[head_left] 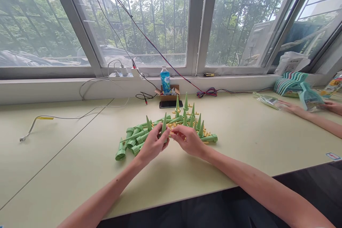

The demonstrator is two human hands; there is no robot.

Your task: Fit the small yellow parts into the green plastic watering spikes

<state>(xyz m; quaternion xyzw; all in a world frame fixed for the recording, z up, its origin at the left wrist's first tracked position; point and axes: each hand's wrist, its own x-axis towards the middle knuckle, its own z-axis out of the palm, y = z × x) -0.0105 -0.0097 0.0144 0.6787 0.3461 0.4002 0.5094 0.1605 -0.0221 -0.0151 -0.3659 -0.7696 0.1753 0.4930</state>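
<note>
My left hand (152, 144) is closed around a green plastic spike (164, 124), its tapered point up. My right hand (191, 141) meets it from the right, thumb and finger pinched on what looks like a small yellow plastic piece, mostly covered by the fingertips. Just beyond both hands lies a heap of small yellow pieces (207, 132). Several green spikes (185, 103) stand upright in and behind that heap, some with yellow pieces across them. To the left, several more green spikes with wide ribbed ends (120, 154) lie piled on the table.
A phone (171, 104) lies behind the heap, before a small cardboard box (175, 94) and a blue bottle (165, 81). A white cable (66, 118) crosses the table at left. At right, another person's hands (296, 109) are near bagged items and a teal dustpan (310, 96).
</note>
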